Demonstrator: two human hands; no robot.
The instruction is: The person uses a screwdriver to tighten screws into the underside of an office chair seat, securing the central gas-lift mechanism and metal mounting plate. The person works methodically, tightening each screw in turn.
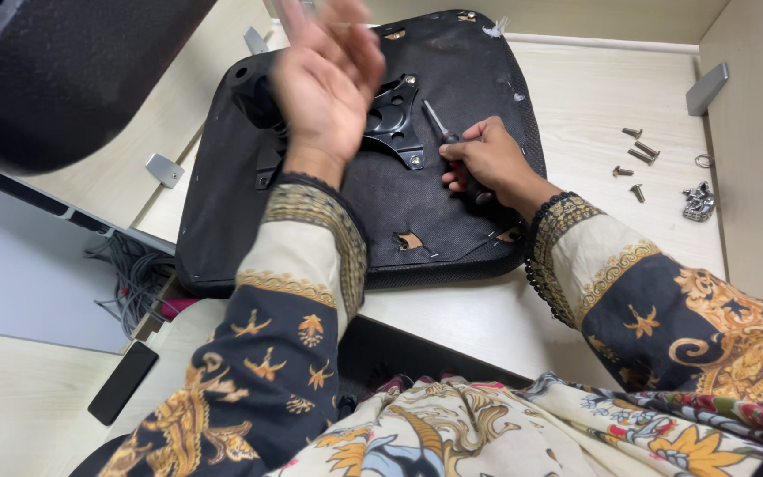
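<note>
**Screwdriver on seat plate, left hand lifted**

Near edge: phone [123,382] lies face down on the lower surface at 7 o'clock, cables [134,276] bundled just above it.

Centre: seat [452,212], black, upside down on the bench [576,88], fabric torn in a few spots near its front edge. Right hand [486,159] closed around a screwdriver [441,132], knuckles resting on the seat; the tip points to 11 o'clock, toward the black metal plate [395,115] at seat centre. Left hand [328,75] is raised above the plate, open, fingers loosely spread, motion-blurred, holding nothing.

At 3 o'clock of the seat: loose screws [636,159] scattered on the bench, well apart from the seat. Just beyond them a small metal piece [698,201] by the side wall.

Far: seat's rear edge at 12 o'clock. Dark chair back [55,71] fills the 10 o'clock corner.
</note>
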